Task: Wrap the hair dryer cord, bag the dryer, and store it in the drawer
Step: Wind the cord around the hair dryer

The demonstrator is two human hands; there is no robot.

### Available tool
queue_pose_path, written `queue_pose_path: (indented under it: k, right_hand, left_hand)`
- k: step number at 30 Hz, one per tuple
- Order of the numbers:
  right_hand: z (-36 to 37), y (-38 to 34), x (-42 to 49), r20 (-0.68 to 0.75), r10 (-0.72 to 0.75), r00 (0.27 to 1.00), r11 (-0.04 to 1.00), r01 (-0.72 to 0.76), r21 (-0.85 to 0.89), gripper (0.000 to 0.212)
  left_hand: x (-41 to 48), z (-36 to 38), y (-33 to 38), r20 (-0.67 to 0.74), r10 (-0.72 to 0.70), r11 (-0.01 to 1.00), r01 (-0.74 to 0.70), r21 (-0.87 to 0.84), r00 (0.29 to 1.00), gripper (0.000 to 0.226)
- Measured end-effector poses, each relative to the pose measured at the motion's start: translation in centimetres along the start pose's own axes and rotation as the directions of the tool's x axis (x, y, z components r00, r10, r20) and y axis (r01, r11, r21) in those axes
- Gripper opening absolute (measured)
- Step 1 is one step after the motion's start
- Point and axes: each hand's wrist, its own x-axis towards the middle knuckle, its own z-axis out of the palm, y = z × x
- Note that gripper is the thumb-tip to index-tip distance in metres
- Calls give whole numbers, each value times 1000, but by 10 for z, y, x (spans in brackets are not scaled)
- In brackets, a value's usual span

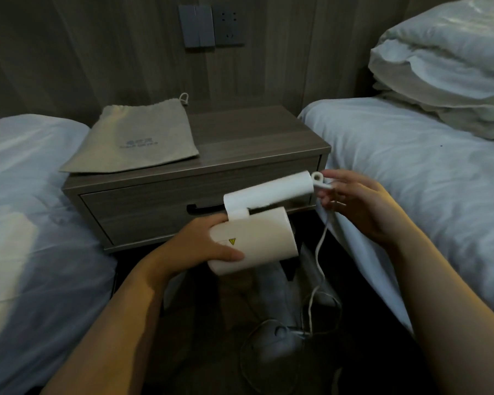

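Two white beds point(397, 172) flanking wood nightstand point(240, 132), bag point(131, 141) on top, left hand point(203, 246) grip clamped on dryer point(257, 238), right hand point(357, 201) pinching cord point(320, 252)

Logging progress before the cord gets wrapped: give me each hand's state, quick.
Left hand: closed around the hair dryer body.
Right hand: fingers pinching the cord at the handle's end.

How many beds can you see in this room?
2. One bed lies left of the nightstand, the other bed right of it, with pillows stacked at its head. Both run past the frame's edges.
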Motion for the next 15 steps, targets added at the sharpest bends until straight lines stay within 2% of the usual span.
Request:
queue_pose_path:
  k: [2,4,6,8,10,12,15]
  right_hand:
    - [1,4,3,1,-34,999,999,34,-5,21]
    - [9,12,7,-93,-72,993,995,65,-76,21]
    - [19,23,11,-204,-130,970,976,88,-202,26]
    - [30,31,13,-249,-189,950,926,89,-366,25]
    - [41,40,13,-257,-197,946,864,44,-502,23]
    - [52,50,12,-213,-154,965,784,-12,-621,23]
    - [64,60,9,-97,-113,989,592,-11,-806,24]
  left_hand:
    - [3,4,-1,-27,-18,982,13,-191,999,61]
    - [6,9,-2,3,-47,923,44,-381,999,73]
    - [7,15,-2,45,-59,857,73,-510,997,89]
    - [6,20,0,72,-79,792,106,-601,994,91]
    - [5,25,5,64,-132,736,141,-662,989,78]
    - [2,27,13,9,-183,666,131,-735,983,49]
    - [3,25,20,-73,-223,625,85,-776,972,33]
